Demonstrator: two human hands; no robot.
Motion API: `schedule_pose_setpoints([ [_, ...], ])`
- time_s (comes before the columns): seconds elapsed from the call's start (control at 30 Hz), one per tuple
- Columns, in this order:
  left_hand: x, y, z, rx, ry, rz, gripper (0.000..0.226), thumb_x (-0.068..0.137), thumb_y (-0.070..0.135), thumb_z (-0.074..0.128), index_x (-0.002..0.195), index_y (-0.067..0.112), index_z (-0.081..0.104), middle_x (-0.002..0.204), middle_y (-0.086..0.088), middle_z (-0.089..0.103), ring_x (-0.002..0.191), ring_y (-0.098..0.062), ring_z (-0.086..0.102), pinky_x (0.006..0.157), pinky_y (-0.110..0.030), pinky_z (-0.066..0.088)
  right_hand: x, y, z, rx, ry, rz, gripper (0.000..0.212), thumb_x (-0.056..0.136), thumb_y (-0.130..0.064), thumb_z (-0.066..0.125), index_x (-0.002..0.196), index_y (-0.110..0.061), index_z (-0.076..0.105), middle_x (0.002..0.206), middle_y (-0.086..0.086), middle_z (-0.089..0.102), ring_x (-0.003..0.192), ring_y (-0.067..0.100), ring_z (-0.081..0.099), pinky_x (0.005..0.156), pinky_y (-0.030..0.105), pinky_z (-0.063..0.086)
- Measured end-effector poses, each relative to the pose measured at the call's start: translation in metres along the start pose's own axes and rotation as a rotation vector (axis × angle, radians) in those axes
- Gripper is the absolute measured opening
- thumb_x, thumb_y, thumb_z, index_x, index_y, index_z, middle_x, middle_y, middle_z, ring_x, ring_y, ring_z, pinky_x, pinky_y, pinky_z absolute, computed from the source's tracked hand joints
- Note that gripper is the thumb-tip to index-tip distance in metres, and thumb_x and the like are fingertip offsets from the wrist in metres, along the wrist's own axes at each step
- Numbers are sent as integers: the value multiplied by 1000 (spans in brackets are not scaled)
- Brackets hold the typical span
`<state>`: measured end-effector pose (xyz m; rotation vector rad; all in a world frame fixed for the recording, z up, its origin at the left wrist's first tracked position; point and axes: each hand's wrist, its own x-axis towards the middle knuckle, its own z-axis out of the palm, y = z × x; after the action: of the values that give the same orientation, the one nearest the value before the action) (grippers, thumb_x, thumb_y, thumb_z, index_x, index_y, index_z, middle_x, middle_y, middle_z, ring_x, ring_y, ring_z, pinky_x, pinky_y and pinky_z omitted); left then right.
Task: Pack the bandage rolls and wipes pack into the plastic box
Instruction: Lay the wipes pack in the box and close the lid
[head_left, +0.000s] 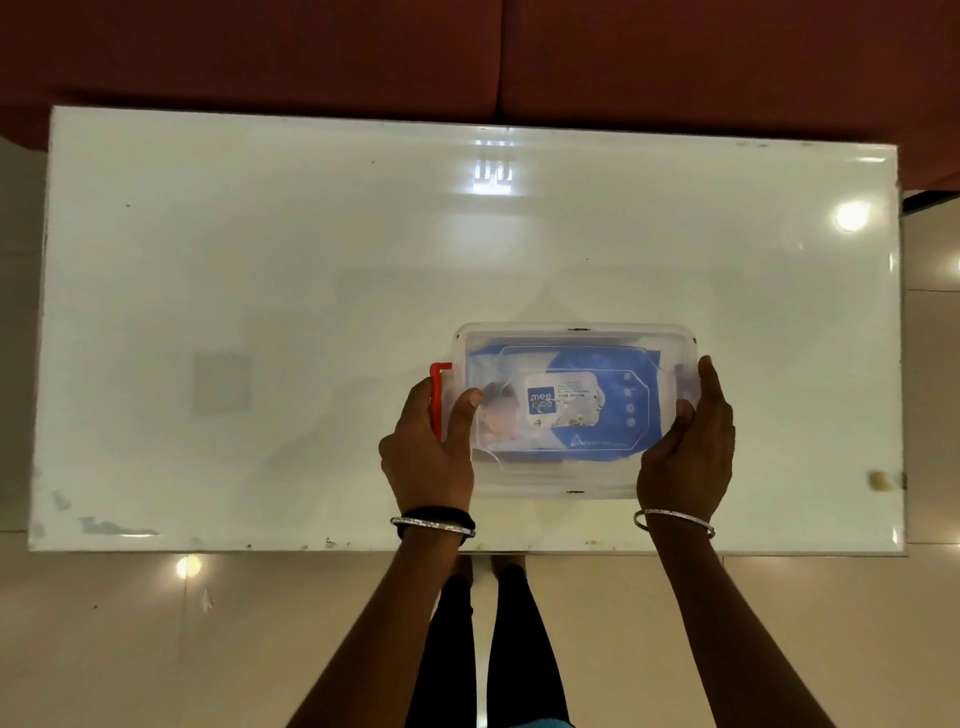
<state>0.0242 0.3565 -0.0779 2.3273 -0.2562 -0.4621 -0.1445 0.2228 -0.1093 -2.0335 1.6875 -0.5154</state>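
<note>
A clear plastic box (571, 332) with its clear lid on sits on the white table, right of centre and near the front edge. Through the lid I see a blue wet wipes pack (587, 400) lying flat inside. The bandage rolls are hidden or too unclear to tell. A red latch (437, 395) stands at the box's left end. My left hand (428, 452) grips the left end, thumb on the lid, fingers over the latch. My right hand (685, 447) holds the right end, thumb on the lid's corner.
The glossy white table (260, 286) spans most of the view, with a dark red sofa (467, 52) behind its far edge. A small tan scrap (880, 480) lies near the right edge. Tiled floor and my legs (488, 649) show below the front edge.
</note>
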Motion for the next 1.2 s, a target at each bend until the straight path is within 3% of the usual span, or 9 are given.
schedule_pose_setpoints([
  [0.13, -8, 8, 7, 226, 16, 90, 46, 95, 36, 53, 132, 11, 57, 78, -16, 74, 64, -37, 68, 64, -39, 56, 0, 0, 0, 38, 5, 18, 47, 102, -31, 30, 148, -23, 36, 144, 2, 52, 128, 21, 52, 95, 23, 38],
  [0.33, -14, 16, 8, 285, 36, 68, 50, 95, 37, 47, 138, 12, 52, 81, -16, 74, 61, -33, 67, 61, -34, 54, -1, -1, -3, 70, -34, 113, 44, 104, -27, 36, 147, -18, 38, 146, 5, 51, 127, 23, 54, 96, 23, 38],
  [0.4, -14, 17, 8, 244, 40, 54, 47, 95, 35, 50, 137, 12, 53, 79, -16, 74, 60, -33, 66, 61, -34, 53, -1, -1, -5, 144, -60, 214, 44, 104, -32, 39, 145, -19, 43, 140, 5, 57, 113, 18, 61, 94, 24, 43],
  [0.6, -13, 12, 8, 99, 109, 92, 37, 92, 23, 62, 125, 6, 64, 78, -18, 76, 55, -33, 67, 58, -25, 45, 7, 13, -23, 902, -312, 680, 29, 93, -40, 58, 110, -21, 70, 99, -5, 76, 91, 11, 74, 71, 31, 60],
  [0.7, -13, 10, 9, 74, 112, 92, 38, 91, 22, 63, 124, 4, 64, 84, -19, 77, 60, -33, 69, 62, -22, 43, 21, 20, -32, 1114, -454, 813, 48, 84, -34, 64, 125, -10, 64, 116, 10, 71, 104, 28, 70, 84, 45, 59],
  [0.83, -12, 7, 10, 69, 99, 94, 39, 91, 23, 63, 125, 5, 63, 85, -19, 77, 59, -33, 68, 63, -23, 45, 26, 12, -35, 802, -294, 568, 14, 87, -26, 70, 97, -20, 77, 89, -1, 76, 81, 14, 72, 73, 36, 60],
  [1.0, -11, 6, 8, 63, 84, 120, 40, 90, 23, 64, 125, 4, 63, 78, -18, 76, 51, -25, 62, 58, -20, 40, 7, -8, -15, 50, 96, 163, 22, 93, -18, 63, 105, 1, 69, 99, 20, 60, 81, 17, 53, 73, 17, 38],
  [1.13, -11, 5, 7, 79, 64, 129, 41, 90, 26, 62, 126, 6, 63, 73, -14, 75, 49, -13, 51, 50, -10, 33, 0, -20, -7, -47, 189, 143, 23, 95, -16, 59, 107, 1, 69, 104, 20, 56, 80, 18, 54, 71, 19, 39],
  [1.2, -11, 4, 7, 79, 57, 124, 42, 91, 28, 60, 128, 8, 62, 70, -13, 75, 47, -14, 50, 50, -15, 37, 0, -21, -8, -56, 193, 140, 25, 96, -17, 58, 110, 1, 69, 105, 21, 58, 83, 26, 60, 72, 22, 41],
])
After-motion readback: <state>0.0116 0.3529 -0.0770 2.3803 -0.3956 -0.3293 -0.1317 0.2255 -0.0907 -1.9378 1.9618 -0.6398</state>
